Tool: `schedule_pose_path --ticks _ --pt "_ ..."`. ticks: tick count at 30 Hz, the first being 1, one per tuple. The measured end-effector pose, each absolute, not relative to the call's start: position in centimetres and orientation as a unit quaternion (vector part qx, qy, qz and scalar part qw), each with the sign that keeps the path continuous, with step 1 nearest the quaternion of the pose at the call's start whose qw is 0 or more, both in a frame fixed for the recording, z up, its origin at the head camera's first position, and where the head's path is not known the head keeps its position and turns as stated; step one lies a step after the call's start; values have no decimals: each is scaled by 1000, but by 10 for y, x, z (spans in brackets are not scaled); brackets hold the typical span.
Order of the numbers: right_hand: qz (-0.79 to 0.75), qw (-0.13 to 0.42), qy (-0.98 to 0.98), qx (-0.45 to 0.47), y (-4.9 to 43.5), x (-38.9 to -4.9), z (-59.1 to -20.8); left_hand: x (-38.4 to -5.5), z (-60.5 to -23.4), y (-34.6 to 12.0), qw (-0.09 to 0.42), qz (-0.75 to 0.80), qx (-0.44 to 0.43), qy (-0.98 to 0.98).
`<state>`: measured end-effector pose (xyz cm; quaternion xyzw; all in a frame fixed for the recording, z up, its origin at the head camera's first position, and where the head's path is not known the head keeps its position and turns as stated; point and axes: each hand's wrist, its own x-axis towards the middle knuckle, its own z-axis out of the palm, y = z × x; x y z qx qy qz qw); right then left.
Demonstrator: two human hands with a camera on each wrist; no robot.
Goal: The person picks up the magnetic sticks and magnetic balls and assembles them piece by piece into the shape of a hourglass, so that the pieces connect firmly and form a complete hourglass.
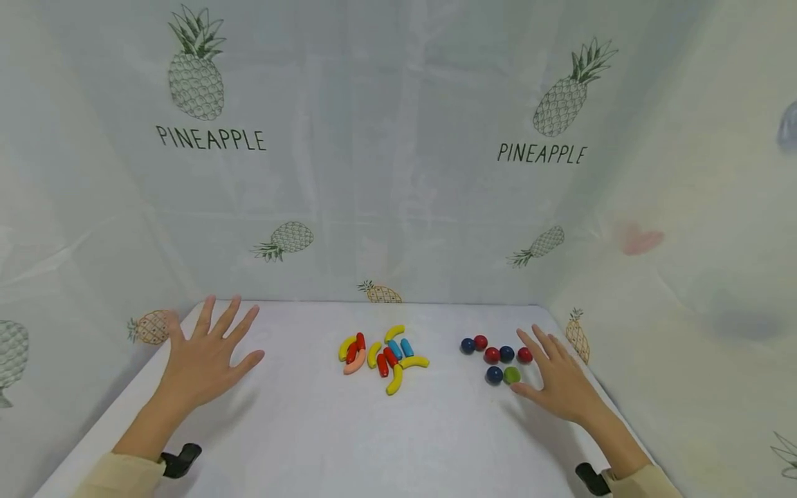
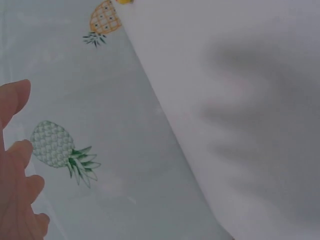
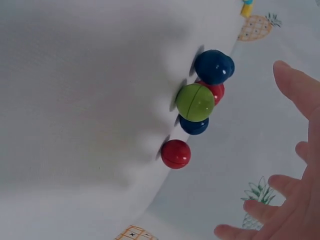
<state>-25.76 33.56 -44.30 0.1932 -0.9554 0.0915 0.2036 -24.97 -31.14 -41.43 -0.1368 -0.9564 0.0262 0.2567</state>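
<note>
My left hand (image 1: 202, 363) hovers over the left side of the white table with fingers spread, holding nothing. At the right, my right hand (image 1: 560, 380) is held above the table, its fingers apart and its palm free. Close by its thumb lies a green ball (image 1: 512, 375), also in the right wrist view (image 3: 195, 102). Around that ball are several dark blue balls (image 1: 494, 375) and red balls (image 1: 525, 355). Mid-table lies a loose group of yellow banana-shaped pieces (image 1: 395, 380), red capsule-shaped pieces (image 1: 382, 365), blue capsule-shaped pieces (image 1: 407, 347) and a curved salmon-pink piece (image 1: 355, 362).
The white table (image 1: 299, 429) ends at a pale curtain (image 1: 386, 173) printed with pineapples, which stands behind it and along both sides. Dark wrist straps (image 1: 180, 460) sit at the cuffs of both beige sleeves (image 1: 121, 477).
</note>
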Motion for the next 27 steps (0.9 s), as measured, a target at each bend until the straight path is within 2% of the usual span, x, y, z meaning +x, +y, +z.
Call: schedule_pose_path --ticks 11,19,23,27 --pt "150 150 -953 215 335 -268 -449 -257 -417 -274 235 2 -162 -958" --pt "171 149 -942 246 341 -277 -458 -266 -429 -236 223 -10 -210 -952" --pt "190 133 -939 254 342 -280 -462 -269 -436 -216 200 -28 -221 -954" --pt "206 114 -940 249 343 -282 -465 -272 -443 -196 154 -68 -226 -960"
